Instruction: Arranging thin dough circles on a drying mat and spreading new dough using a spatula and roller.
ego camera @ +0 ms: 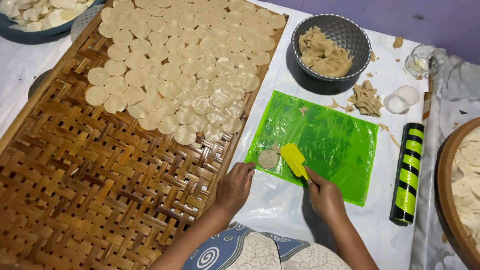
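Head view: a woven bamboo tray (100,190) half covered with thin dough rounds (185,65) lies left of a green plastic sheet (325,140). Beyond the sheet sits a grey bowl (350,37) of dough. Right hand (325,197) grips a yellow spatula (294,160) beside one small dough disc (268,159). Left hand (235,186) rests loosely curled at the sheet's corner, holding nothing.

Open green plastic sheet (325,135) ahead; woven bamboo tray (100,190) blocking left, striped black-green roller (407,175) right, grey dough bowl (331,47) far.

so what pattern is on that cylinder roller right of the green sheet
Black cylinder roller with bright green stripes, clear in the head view.
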